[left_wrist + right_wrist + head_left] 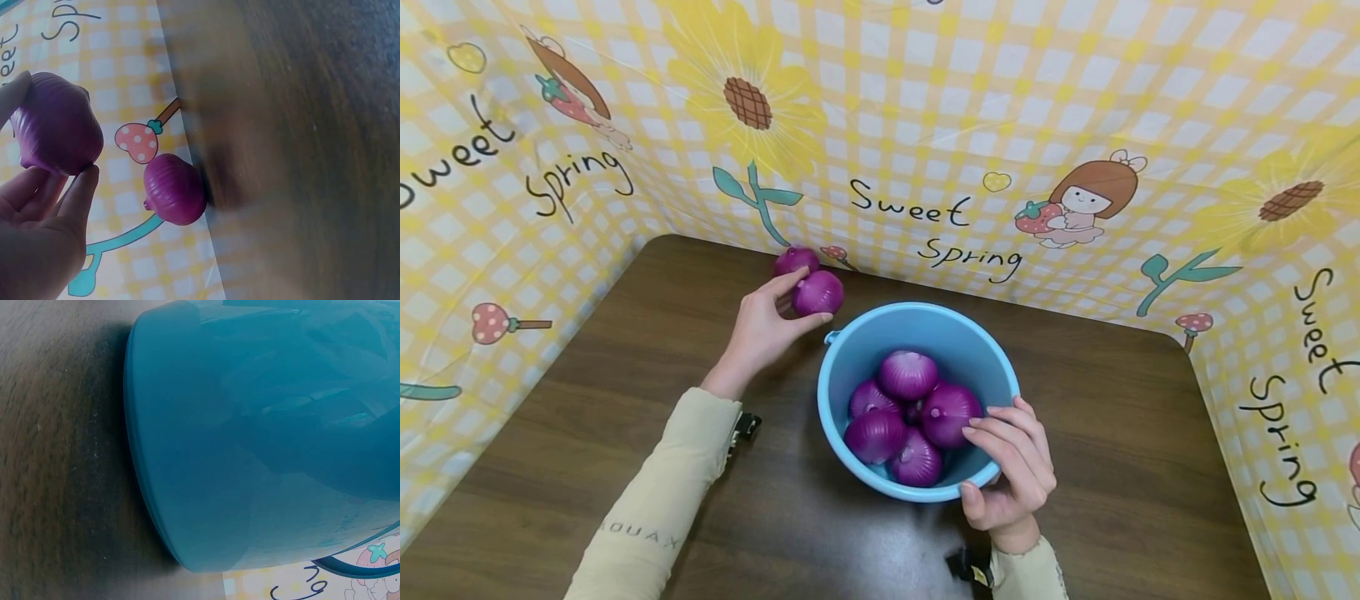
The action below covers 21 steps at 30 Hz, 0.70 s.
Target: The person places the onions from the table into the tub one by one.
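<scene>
My left hand (765,323) holds a purple onion (817,293) between thumb and fingers, left of the bucket's far rim. The left wrist view shows this held onion (57,124) with fingertips on opposite sides of it. Beyond it, a second onion (795,260) rests at the table's back edge, against the cloth. Several more onions (908,375) lie inside a light blue bucket (842,367). On the bucket's near right rim, my right hand (1015,462) grips with fingers over the inside and thumb outside. The bucket wall (250,437) fills most of the right wrist view.
The bucket stands on a dark brown wooden table (1120,433). A yellow checked cloth (910,125) with flowers and lettering rises behind the table and along both sides. Part of the blue bucket handle (350,569) shows in the right wrist view.
</scene>
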Motion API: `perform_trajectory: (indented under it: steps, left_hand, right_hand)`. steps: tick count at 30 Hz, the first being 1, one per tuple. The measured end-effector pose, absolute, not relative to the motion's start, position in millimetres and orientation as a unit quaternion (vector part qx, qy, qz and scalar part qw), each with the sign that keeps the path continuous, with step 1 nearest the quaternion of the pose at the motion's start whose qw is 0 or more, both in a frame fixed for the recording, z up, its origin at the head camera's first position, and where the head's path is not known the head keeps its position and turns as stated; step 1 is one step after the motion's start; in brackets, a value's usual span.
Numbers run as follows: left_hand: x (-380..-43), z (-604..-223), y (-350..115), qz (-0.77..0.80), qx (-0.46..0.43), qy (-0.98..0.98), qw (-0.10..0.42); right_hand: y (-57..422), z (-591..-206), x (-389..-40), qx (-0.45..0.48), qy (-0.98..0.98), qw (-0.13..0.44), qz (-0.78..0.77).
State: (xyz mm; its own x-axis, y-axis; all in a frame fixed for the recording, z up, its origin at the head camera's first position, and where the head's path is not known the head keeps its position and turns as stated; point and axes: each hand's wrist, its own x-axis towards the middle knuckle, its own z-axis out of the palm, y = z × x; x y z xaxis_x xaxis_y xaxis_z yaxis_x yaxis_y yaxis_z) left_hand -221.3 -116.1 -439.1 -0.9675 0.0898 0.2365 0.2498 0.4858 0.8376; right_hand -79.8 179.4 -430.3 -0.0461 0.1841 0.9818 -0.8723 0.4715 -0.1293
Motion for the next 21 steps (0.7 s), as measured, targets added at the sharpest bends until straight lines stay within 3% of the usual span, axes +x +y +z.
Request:
perform_trajectory:
  steps: [21]
  left_hand:
    - [-210, -427, -118, -0.504, -0.080, -0.851, 0.124]
  right_hand:
    - [179, -431, -81, 0.293, -0.587, 0.625, 0.422]
